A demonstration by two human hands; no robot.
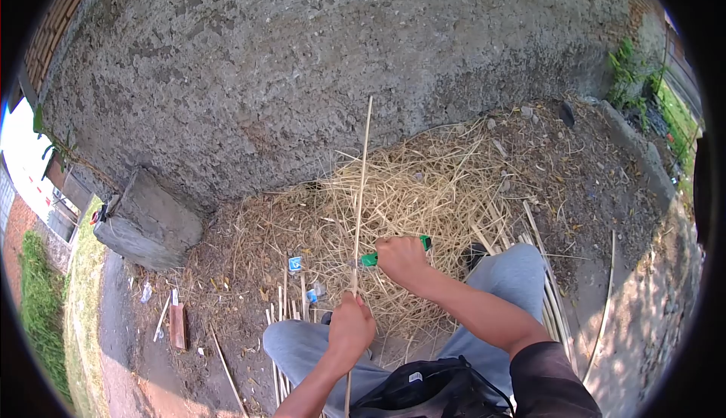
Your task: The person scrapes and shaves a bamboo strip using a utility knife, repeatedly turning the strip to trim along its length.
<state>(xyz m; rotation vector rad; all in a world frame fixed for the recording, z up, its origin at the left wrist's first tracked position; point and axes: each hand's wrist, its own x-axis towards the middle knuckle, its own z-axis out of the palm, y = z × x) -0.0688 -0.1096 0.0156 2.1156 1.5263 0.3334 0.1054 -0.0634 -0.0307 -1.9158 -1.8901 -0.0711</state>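
My left hand [352,326] is closed around the lower part of a long, thin bamboo strip [364,172], which points away from me toward the wall, its near end running down between my legs. In my right hand [403,259] is a green-handled knife [369,260], gripped with the fist around the handle. The knife's front end meets the strip just above my left hand; its blade is too small to make out clearly. Beneath both hands spreads a heap of pale shavings [423,198].
A rough grey wall [302,77] rises in front. More strips [556,304] lie beside my right leg, others by my left. At left are a concrete block [151,217], a reddish-brown piece [178,326] and a blue-white packet [295,264]. A concrete curb [643,149] runs at right.
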